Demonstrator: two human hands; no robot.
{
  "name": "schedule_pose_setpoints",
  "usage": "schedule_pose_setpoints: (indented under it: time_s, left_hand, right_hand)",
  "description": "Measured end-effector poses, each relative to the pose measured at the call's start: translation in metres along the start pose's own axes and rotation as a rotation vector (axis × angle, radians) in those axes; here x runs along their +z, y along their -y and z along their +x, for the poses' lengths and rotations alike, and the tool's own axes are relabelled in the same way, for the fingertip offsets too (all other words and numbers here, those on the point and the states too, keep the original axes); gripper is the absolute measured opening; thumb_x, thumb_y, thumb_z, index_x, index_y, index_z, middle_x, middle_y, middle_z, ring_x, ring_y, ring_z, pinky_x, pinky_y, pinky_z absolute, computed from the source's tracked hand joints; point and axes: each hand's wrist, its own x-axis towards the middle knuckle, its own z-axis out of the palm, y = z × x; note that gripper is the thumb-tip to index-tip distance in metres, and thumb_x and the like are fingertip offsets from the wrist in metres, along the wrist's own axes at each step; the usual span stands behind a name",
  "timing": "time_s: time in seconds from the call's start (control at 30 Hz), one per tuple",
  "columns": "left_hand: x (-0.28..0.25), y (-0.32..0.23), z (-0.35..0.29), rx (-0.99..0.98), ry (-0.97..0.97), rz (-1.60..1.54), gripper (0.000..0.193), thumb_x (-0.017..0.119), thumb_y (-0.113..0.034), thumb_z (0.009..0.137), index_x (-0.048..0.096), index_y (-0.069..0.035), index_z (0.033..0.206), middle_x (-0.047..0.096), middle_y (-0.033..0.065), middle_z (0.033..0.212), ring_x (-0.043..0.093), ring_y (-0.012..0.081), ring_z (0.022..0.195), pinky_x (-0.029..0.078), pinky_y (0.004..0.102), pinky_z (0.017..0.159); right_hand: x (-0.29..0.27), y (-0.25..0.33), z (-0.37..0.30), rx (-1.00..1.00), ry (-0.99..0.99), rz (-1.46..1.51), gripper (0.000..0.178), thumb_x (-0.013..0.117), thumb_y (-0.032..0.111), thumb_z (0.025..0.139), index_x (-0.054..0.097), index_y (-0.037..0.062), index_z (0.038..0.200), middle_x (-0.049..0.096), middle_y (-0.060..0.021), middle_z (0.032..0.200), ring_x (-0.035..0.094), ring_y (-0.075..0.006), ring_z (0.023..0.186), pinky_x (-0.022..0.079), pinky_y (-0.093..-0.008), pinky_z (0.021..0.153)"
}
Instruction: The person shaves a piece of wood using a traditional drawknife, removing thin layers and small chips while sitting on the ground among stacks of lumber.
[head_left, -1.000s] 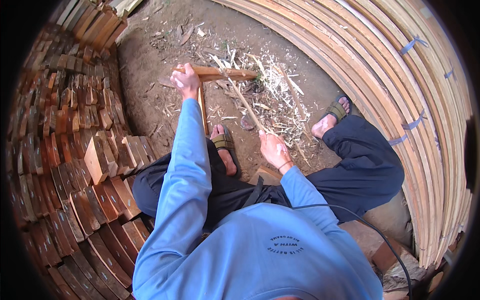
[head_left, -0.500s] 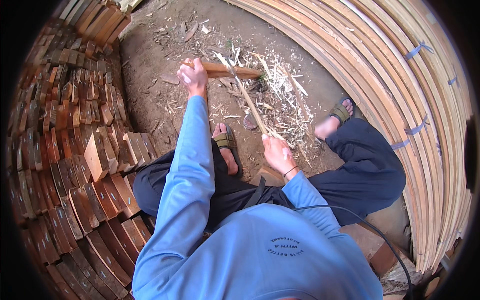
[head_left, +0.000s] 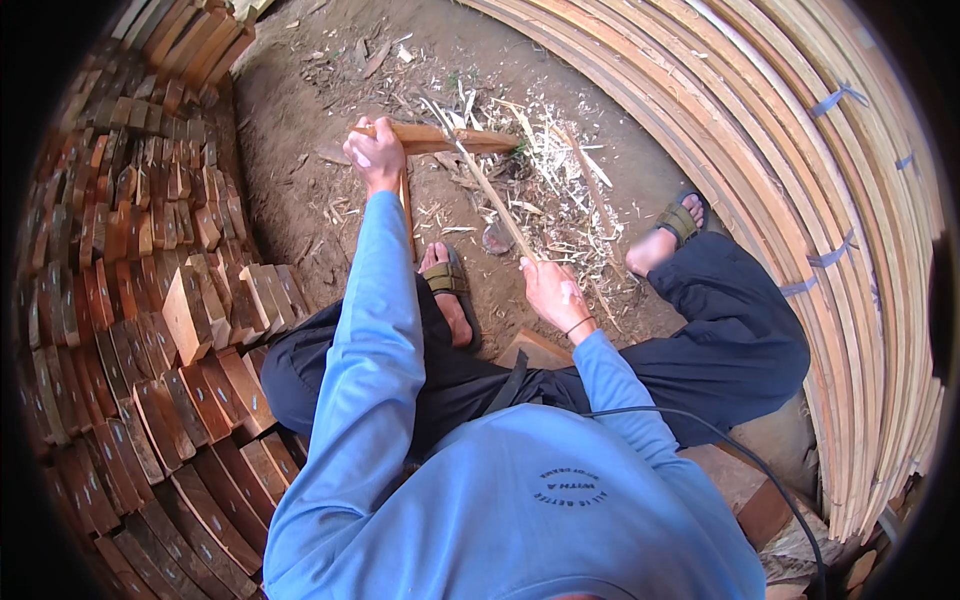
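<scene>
My left hand [head_left: 375, 155] is closed round the left end of a reddish-brown wooden piece [head_left: 450, 139], which extends rightward above the shavings. Below that hand a thin wooden strip [head_left: 407, 205] runs down toward my left foot; its upper end is hidden. My right hand [head_left: 555, 292] grips the near end of a long, slim wooden stick [head_left: 495, 198]. Slanting up and left, the stick crosses the wooden piece, and a pale, narrow part [head_left: 436, 113] shows beyond the crossing. Whether that part is a blade or a sliver of wood, I cannot tell.
Wood shavings [head_left: 570, 170] litter the dirt floor [head_left: 300, 110]. Stacked boards [head_left: 190, 310] line the left side. Long, curved-looking strips [head_left: 740, 110], tied in bundles, lie along the right. My sandalled feet are apart on the ground. A black cable [head_left: 715, 430] crosses my right side.
Both hands and the wooden piece have shifted slightly left in the picture. The thin strip below my left hand now shows. Both grips stay closed.
</scene>
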Motion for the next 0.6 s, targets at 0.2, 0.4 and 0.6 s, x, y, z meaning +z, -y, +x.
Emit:
schedule_pose_setpoints:
  time_s: [0.2, 0.4, 0.6]
  left_hand:
    - [-0.003, 0.012, 0.002, -0.01, -0.011, 0.049, 0.036, 0.055, -0.024, 0.082, 0.06, 0.008, 0.068, 0.061, 0.0314, 0.066, 0.064, 0.0461, 0.066, 0.048, 0.0518, 0.067]
    - [-0.006, -0.005, -0.007, 0.012, -0.024, 0.033, 0.035, 0.055, -0.023, 0.082, 0.061, 0.009, 0.068, 0.061, 0.0306, 0.064, 0.064, 0.0433, 0.062, 0.048, 0.0511, 0.065]
    - [-0.003, -0.013, -0.003, 0.048, 0.032, -0.023, 0.033, 0.057, -0.022, 0.082, 0.061, 0.008, 0.068, 0.061, 0.0282, 0.062, 0.064, 0.0398, 0.058, 0.047, 0.0493, 0.062]
  right_hand:
    - [-0.068, 0.072, 0.002, 0.062, -0.132, 0.164, 0.04, 0.049, 0.029, 0.103, 0.059, -0.004, 0.084, 0.058, -0.0259, 0.061, 0.062, -0.0479, 0.067, 0.049, -0.053, 0.066]
    - [-0.006, 0.019, -0.005, 0.096, 0.081, -0.053, 0.047, 0.048, 0.029, 0.102, 0.067, -0.0082, 0.08, 0.063, -0.0334, 0.074, 0.064, -0.0491, 0.076, 0.05, -0.0559, 0.076]
    - [-0.007, 0.016, -0.002, 0.092, 0.09, 0.067, 0.054, 0.044, 0.036, 0.105, 0.064, -0.0046, 0.076, 0.065, -0.0267, 0.068, 0.066, -0.0425, 0.065, 0.054, -0.0509, 0.063]
